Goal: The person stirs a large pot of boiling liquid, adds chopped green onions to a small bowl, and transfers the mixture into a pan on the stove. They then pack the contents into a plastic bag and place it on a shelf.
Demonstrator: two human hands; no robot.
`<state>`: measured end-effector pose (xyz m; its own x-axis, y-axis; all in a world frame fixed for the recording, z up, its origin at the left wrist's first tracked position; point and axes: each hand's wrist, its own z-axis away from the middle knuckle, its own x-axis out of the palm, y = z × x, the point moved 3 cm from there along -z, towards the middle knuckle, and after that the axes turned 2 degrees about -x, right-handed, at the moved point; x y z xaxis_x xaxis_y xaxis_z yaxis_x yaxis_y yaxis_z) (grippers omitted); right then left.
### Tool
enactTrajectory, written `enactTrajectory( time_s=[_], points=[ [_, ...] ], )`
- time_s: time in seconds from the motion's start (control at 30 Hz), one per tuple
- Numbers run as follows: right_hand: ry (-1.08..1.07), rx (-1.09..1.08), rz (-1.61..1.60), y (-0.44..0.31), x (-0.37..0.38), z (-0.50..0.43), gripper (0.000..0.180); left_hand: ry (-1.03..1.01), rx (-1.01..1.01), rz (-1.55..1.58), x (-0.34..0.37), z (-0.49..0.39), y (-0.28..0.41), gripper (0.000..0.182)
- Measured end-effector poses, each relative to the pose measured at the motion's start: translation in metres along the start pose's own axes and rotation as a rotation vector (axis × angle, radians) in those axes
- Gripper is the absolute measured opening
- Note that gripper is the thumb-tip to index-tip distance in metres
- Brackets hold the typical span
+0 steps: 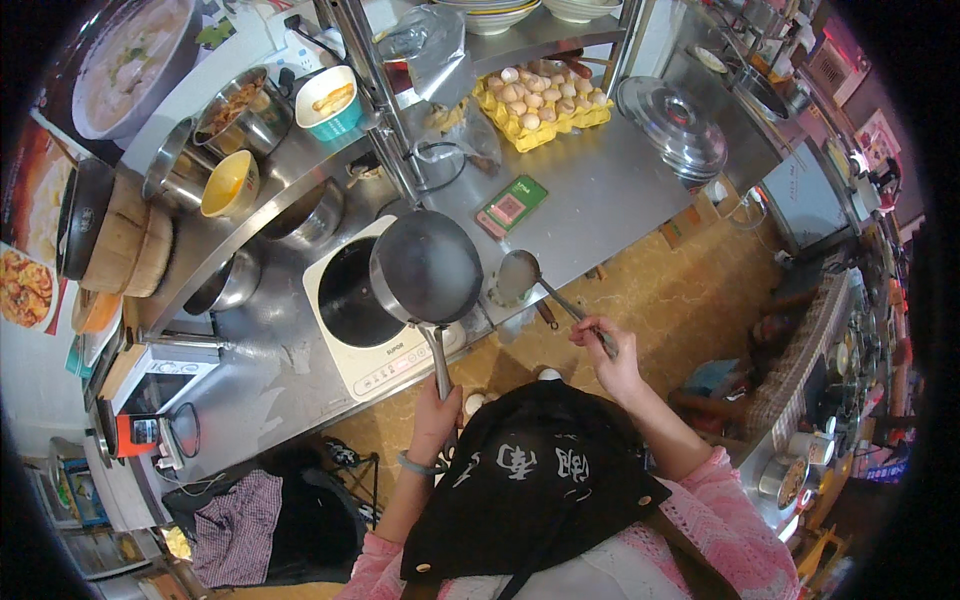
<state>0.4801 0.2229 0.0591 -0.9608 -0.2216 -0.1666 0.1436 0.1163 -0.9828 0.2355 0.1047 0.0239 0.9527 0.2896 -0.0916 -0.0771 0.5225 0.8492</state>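
My left hand [436,420] grips the handle of a dark wok [427,266], which is raised over the right part of a cream induction cooker [349,300]. The wok's inside looks bare and faintly hazy. My right hand [611,356] holds the long handle of a metal ladle [519,271]. The ladle's bowl is to the right of the wok, above the counter's front edge. A small container, partly hidden, sits under the ladle, and a brown handle [547,313] sticks out past the edge below it.
Behind the wok lie a green and pink card [512,206] and a yellow tray of eggs [540,135]. A steel lid [671,124] rests at the right end. Steel pots [244,112] and bowls fill the left shelf, above a steel counter [247,397]. A vertical pole stands behind the cooker.
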Motion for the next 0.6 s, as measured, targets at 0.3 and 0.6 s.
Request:
enactTrajectory(
  time_s=[0.3,0.6],
  points=[
    [-0.304,-0.549,0.692,-0.024,-0.004,0.018,0.022,-0.016,0.036,-0.100,0.002,-0.002,0.000,0.013],
    [-0.377,-0.378,0.481,-0.020,0.045,-0.012,0.019,-0.022,0.037,-0.172,0.006,0.001,0.003,0.014]
  ],
)
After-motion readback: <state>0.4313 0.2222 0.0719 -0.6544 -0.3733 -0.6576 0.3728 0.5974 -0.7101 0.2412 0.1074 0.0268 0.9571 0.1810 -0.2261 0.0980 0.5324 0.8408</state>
